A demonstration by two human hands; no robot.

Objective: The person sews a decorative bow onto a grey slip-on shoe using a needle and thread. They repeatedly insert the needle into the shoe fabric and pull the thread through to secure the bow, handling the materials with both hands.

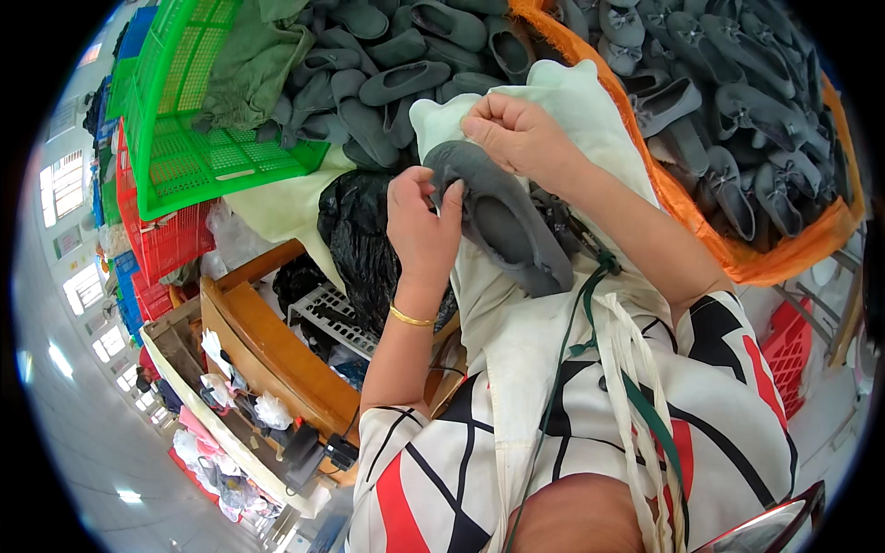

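A dark grey slip-on shoe (539, 244) lies tilted over the pale apron on my lap, its opening facing up and its toe away from me. My left hand (424, 221) is at the left side of the toe, fingers curled and thumb against the shoe's edge. Just right of the toe, my right hand (525, 138) is raised with thumb and forefinger pinched together. Whatever is in that pinch is too small to make out. Beneath the hands spreads a pale cloth (562, 88).
Many grey shoes (406, 83) are heaped ahead, beside a green crate (184, 175). An orange-edged sack (793, 263) at right holds grey shoes with bows. A black plastic bag (355, 240) and a wooden table (286, 336) stand left. Green cords (590, 286) hang over my apron.
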